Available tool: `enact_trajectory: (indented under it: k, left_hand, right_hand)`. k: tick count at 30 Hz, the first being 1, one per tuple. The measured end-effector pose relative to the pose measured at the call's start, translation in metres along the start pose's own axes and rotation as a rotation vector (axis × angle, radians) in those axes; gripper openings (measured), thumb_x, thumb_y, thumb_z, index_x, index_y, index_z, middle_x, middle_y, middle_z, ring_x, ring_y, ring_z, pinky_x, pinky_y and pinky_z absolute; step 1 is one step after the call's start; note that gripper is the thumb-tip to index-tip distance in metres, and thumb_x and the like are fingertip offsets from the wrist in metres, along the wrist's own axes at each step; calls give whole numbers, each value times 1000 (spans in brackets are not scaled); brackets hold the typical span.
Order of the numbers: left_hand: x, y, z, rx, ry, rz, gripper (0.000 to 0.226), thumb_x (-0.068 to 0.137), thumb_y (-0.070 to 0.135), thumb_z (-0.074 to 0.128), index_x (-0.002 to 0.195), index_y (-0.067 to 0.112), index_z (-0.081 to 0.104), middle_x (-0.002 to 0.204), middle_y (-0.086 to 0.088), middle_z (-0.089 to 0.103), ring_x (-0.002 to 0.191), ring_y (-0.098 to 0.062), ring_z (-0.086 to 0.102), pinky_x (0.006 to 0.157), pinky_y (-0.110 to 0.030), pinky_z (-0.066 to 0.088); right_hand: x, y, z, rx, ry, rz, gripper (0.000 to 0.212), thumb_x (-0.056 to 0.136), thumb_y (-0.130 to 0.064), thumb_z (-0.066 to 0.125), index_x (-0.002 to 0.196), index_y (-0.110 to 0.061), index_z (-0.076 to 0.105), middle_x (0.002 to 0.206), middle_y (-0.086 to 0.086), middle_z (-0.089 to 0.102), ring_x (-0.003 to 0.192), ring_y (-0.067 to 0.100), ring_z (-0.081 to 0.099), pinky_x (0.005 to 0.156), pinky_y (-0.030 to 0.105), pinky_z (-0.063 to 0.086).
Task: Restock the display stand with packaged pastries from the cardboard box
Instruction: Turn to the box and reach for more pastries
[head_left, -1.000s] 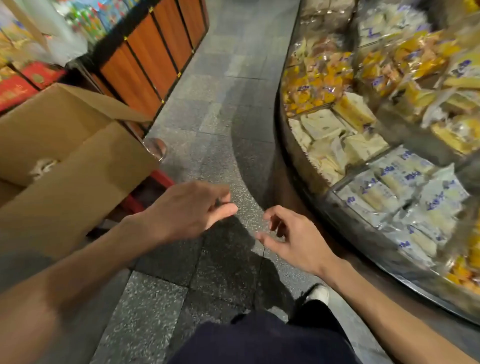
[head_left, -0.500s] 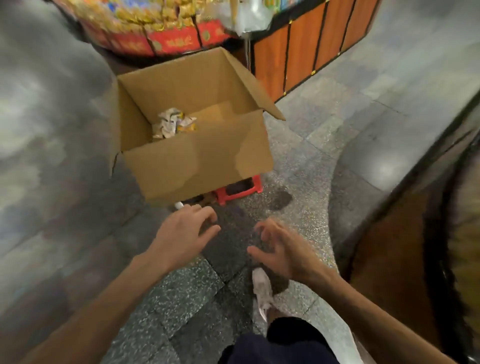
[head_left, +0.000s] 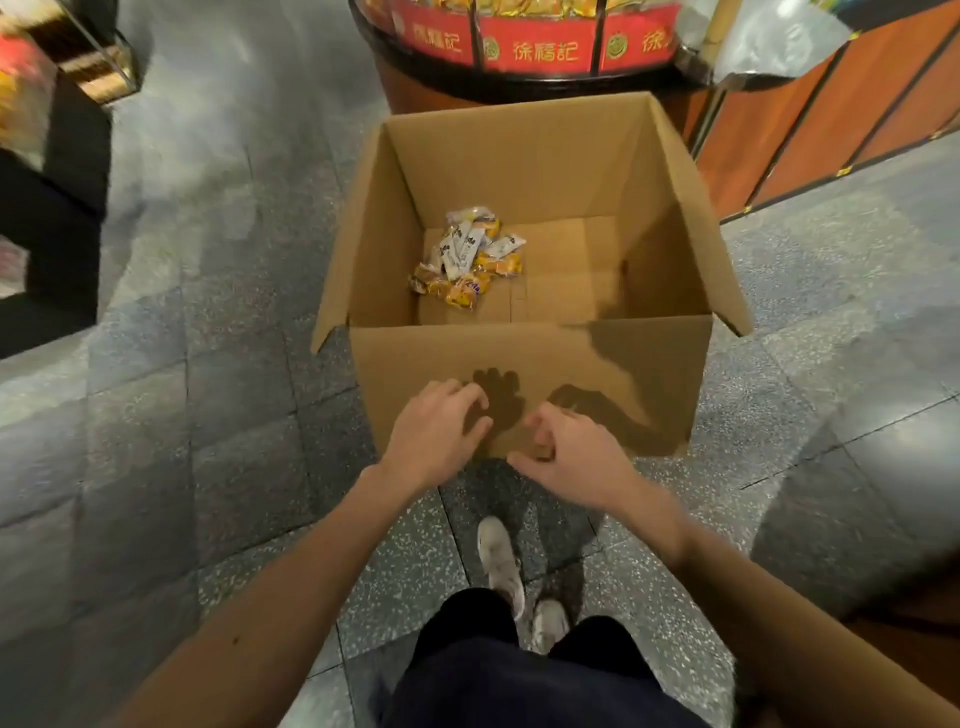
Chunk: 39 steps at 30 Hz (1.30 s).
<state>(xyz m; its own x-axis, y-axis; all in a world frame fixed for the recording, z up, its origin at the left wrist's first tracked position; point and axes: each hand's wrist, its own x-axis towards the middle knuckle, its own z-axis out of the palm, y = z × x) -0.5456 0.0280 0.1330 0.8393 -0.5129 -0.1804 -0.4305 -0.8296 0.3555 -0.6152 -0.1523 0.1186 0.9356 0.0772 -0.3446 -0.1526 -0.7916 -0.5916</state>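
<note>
An open cardboard box (head_left: 530, 374) stands on the grey stone floor straight in front of me, flaps raised. A small heap of packaged pastries (head_left: 470, 257), white and orange wrappers, lies in its far left bottom corner. My left hand (head_left: 434, 434) and my right hand (head_left: 574, 454) hover side by side in front of the box's near wall, below its rim. Both hold nothing, fingers loosely curled. Their shadows fall on the cardboard.
A round display stand with a red band (head_left: 535, 47) sits just behind the box. Orange wood panelling (head_left: 831, 119) runs at the right. A dark shelf unit (head_left: 57, 176) stands at the left. My shoes (head_left: 501, 566) are close to the box.
My view has swung from the pastry display round to the cardboard box, which now lies directly ahead. Both empty hands have come up close to its near wall.
</note>
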Motion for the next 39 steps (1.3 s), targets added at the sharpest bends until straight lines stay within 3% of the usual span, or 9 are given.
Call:
enact_trajectory:
  k: [5,9,13,21,24,27,31,36,39]
  left_hand:
    - [103,-57,-1,-24,-23,-85,19,99,36,55,110,22,60,112,2,61,107,-19,53,90,-36,45]
    - [183,-106,6,-82,-40,-171,21,98,38,55,109,22,62,109,2,62,108,-18,53,85,-32,45]
    - [247,-143,20,-171,-100,-359,31,98,42,56,118,19,61,117,-1,62,110,-19,56,87,-32,48]
    - [367,-214,79,-369,-162,-677,54,96,44,58,143,25,40,155,-10,33,144,-33,27,115,-50,28]
    - [414,-244,100,-398,-64,-754,62,94,49,58,146,25,36,151,-10,34,140,-31,31,112,-51,34]
    - [455,-268,114,-429,65,-796,62,97,52,51,149,24,33,152,-7,35,141,-27,31,113,-47,30]
    - [499,-288,130,-461,93,-829,64,99,56,41,152,24,28,153,-6,36,143,-26,30,115,-47,24]
    - [526,-290,153,-440,21,-773,82,87,75,44,152,28,25,148,-9,38,140,-29,25,116,-53,17]
    - [536,-288,157,-536,-26,-700,94,83,75,54,156,36,9,153,-9,22,140,-25,17,113,-52,16]
  right_hand:
    - [101,4,-32,-28,-6,29,45,92,-54,60,123,-21,56,109,-8,62,99,13,60,87,34,53]
    - [182,11,-47,23,-2,52,34,89,-47,64,106,-18,61,95,-6,64,83,12,62,73,33,55]
    - [256,22,-58,60,-57,141,28,95,-39,63,115,-19,59,101,-7,61,91,9,60,80,25,52]
    - [422,87,-37,191,-149,386,47,94,-42,65,130,-14,54,120,3,62,106,16,59,92,34,53]
    - [488,109,-24,233,-160,411,54,94,-40,65,137,-13,47,134,7,56,118,22,55,101,41,49]
    - [552,118,-13,196,-123,401,61,90,-47,69,137,-14,49,135,4,57,122,24,55,99,36,47]
    - [624,129,7,236,-7,401,101,52,-83,61,131,-21,53,131,2,57,121,24,54,102,48,49]
    - [661,136,18,25,119,515,102,73,-74,68,145,-9,38,157,19,27,146,39,22,116,58,25]
    - [670,148,25,9,-35,563,122,67,-87,57,153,-6,26,165,19,0,150,43,5,121,57,17]
